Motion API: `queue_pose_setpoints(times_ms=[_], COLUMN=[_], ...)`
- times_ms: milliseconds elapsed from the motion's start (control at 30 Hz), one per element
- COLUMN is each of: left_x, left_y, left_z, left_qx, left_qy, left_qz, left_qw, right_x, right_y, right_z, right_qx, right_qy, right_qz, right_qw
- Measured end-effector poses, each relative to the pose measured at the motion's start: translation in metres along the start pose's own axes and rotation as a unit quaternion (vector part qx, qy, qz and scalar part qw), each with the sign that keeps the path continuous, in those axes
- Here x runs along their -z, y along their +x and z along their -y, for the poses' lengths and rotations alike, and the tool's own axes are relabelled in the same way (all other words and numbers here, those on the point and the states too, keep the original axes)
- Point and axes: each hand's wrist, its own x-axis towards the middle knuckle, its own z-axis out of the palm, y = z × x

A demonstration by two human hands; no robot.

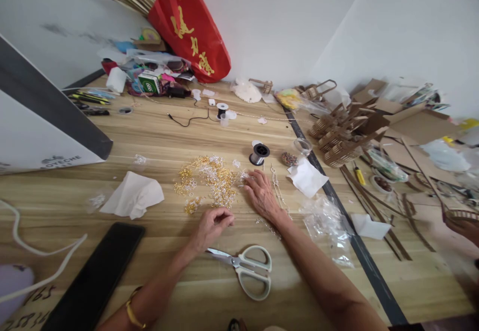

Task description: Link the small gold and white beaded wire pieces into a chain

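Gold and silver bits (221,183) are lying in a loose pile in the middle of the wooden table (168,251). The right hand (260,191) is resting palm down at the pile's right side. Its fingers are stretching out loosely, with the tips reaching a few pale bits (245,176); I cannot tell if it is holding any. The left hand (215,222) is curling just on the near side of the pile. Its thumb and fingers are bunching close together, and I cannot tell if something tiny is between them. Scissors (252,269) are lying between the arms. A spool (259,155) is standing just past the right hand, and a chain (277,187) is lying beside that hand. White paper (132,195) is sitting left of the pile. Farther back, a red bag (194,31) is leaning on the wall, and little baskets (337,139) are sitting to the right.
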Motion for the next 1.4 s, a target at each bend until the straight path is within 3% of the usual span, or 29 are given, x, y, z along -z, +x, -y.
queue_pose_setpoints(times_ms=[433, 600, 767, 933, 1400], left_x=[-0.001, 0.0, 0.0, 0.0, 0.001], left_y=[0.0, 0.0, 0.001, 0.001, 0.0], left_z=[-0.002, -0.002, -0.001, 0.0, 0.001], left_qx=[0.006, -0.001, 0.001, 0.005, -0.003], left_qy=[-0.006, 0.004, 0.001, -0.005, 0.001], left_qz=[-0.006, -0.005, -0.003, -0.005, 0.001], left_qw=[1.0, 1.0, 1.0, 1.0, 1.0], right_x=[-0.003, 0.005, 0.012, 0.015, 0.016], right_y=[0.003, 0.003, 0.005, 0.006, 0.013], right_z=[0.004, 0.005, -0.01, -0.017, 0.011], right_qx=[0.0, 0.025, -0.012, -0.014, 0.042], right_qy=[-0.019, 0.054, 0.106, 0.021, -0.192], right_qz=[0.011, 0.016, -0.01, 0.041, 0.16], right_qw=[1.0, 0.998, 0.994, 0.999, 0.967])
